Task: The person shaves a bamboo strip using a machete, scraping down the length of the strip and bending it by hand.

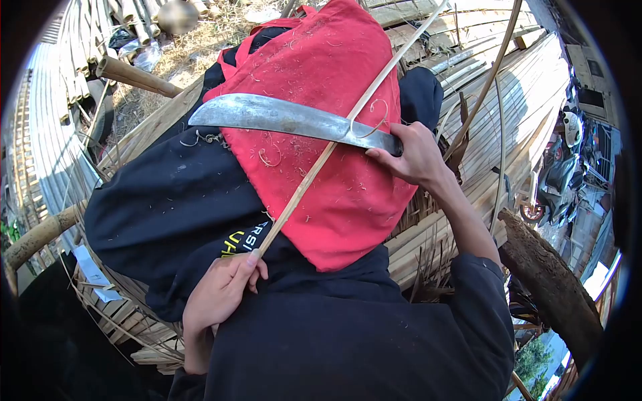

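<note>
At the far left of the frame, a corrugated metal sheet (53,134) runs downward, with a stack of bamboo poles (77,33) above it in the upper left. One thick bamboo pole (137,77) points in toward the centre. Lower left, a pale strip of paper (93,269) lies on split slats. Next come black trousers (170,197) with yellow and white lettering. At lower centre-left, the left hand (221,287) is closed around the lower end of a thin bamboo strip (301,190), thumb on top. The strip slants from there to the top edge, right of centre. Across the middle lies the broad blade of a machete (267,115), tip at left, crossing the strip above a red cloth (321,73) dotted with fine shavings. A curled shaving (381,110) loops up beside the crossing. Right of centre, the right hand (416,152) is wrapped around the machete's dark handle. Beyond are flattened bamboo slats (528,87), a rough log (552,284) at lower right and a parked motorcycle (562,177) at the far right.
</note>
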`<action>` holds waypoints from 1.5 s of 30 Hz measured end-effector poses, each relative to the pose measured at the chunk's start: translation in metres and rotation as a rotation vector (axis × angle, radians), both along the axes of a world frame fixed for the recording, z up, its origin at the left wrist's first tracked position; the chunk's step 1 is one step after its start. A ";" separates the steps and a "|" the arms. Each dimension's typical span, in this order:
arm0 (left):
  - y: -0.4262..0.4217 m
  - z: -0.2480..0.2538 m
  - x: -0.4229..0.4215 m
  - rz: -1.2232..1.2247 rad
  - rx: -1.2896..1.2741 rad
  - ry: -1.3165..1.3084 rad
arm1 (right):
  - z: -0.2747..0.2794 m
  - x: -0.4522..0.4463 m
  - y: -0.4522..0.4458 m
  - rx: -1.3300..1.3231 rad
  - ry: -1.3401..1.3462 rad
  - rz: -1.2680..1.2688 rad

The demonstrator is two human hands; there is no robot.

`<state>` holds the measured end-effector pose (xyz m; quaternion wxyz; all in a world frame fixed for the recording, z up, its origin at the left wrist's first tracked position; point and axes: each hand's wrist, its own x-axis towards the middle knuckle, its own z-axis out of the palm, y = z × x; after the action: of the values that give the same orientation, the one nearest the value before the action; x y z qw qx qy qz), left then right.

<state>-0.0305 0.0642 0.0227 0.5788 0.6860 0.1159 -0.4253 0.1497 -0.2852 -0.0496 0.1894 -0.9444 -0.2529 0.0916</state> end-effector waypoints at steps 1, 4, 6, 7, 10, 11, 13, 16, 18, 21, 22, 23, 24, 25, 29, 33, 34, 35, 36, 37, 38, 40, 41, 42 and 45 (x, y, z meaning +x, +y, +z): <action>-0.007 0.008 0.016 -0.099 0.181 -0.263 | -0.001 0.001 -0.001 0.008 0.000 -0.001; -0.029 0.011 0.050 -0.016 0.255 -0.315 | -0.001 -0.001 -0.002 0.027 0.046 -0.016; -0.057 0.005 0.076 0.042 0.076 -0.212 | 0.000 -0.003 -0.001 0.024 0.039 -0.024; -0.067 -0.001 0.086 0.071 -0.015 -0.157 | 0.000 -0.004 -0.001 0.022 0.040 -0.028; -0.081 -0.042 0.100 0.199 -0.563 0.347 | 0.000 -0.004 0.001 0.031 -0.010 -0.038; -0.082 -0.044 0.100 0.216 -0.556 0.340 | 0.001 -0.002 0.002 0.014 -0.027 -0.031; -0.081 -0.047 0.091 0.244 -0.538 0.340 | 0.001 -0.003 0.005 -0.021 -0.048 -0.023; -0.088 -0.048 0.069 0.127 -0.001 -0.259 | 0.001 0.003 0.005 -0.065 -0.092 0.078; -0.087 -0.032 0.066 0.023 0.210 -0.351 | 0.003 0.003 0.007 -0.092 -0.107 0.121; -0.086 -0.030 0.059 0.089 0.207 -0.431 | 0.007 0.001 0.010 -0.126 -0.111 0.119; -0.085 -0.029 0.056 0.086 0.206 -0.457 | 0.007 0.000 0.009 -0.137 -0.114 0.109; -0.080 -0.028 0.051 0.082 0.206 -0.482 | 0.007 -0.001 0.009 -0.147 -0.115 0.099; -0.075 -0.027 0.045 0.078 0.208 -0.506 | 0.006 -0.001 0.008 -0.130 -0.106 0.073; -0.068 -0.023 0.036 0.063 0.230 -0.472 | 0.005 -0.001 0.007 -0.112 -0.096 0.046; -0.029 0.011 -0.005 -0.024 0.390 -0.266 | 0.007 0.002 0.006 -0.082 -0.089 -0.009; 0.028 0.037 -0.061 -0.110 0.470 -0.065 | 0.006 0.014 -0.001 -0.067 -0.167 -0.055; 0.043 0.041 -0.075 -0.121 0.492 -0.098 | 0.008 0.019 -0.001 -0.099 -0.085 -0.062; 0.057 0.044 -0.089 -0.130 0.513 -0.129 | 0.008 0.022 -0.001 -0.084 -0.111 -0.099; 0.071 0.048 -0.104 -0.113 0.493 -0.104 | 0.004 0.025 -0.002 -0.069 -0.134 -0.135; 0.085 0.051 -0.118 -0.098 0.477 -0.079 | -0.001 0.029 -0.003 -0.049 -0.158 -0.173; 0.097 0.056 -0.131 -0.086 0.461 -0.053 | -0.005 0.041 -0.010 -0.037 -0.038 -0.257; 0.110 0.073 -0.149 -0.043 0.442 -0.004 | 0.007 0.052 -0.008 -0.002 0.031 -0.350; 0.116 0.079 -0.158 -0.023 0.431 0.025 | 0.014 0.054 -0.007 -0.014 0.105 -0.375; 0.123 0.079 -0.168 0.021 0.405 0.040 | 0.011 0.059 -0.005 0.029 0.082 -0.387; 0.142 0.077 -0.197 0.117 0.352 0.048 | -0.001 0.069 -0.011 0.091 0.084 -0.511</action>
<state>-0.2275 0.2057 0.0996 0.4707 0.7584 0.2419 -0.3804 0.2192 -0.2961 -0.0502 0.2590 -0.9635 -0.0020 0.0682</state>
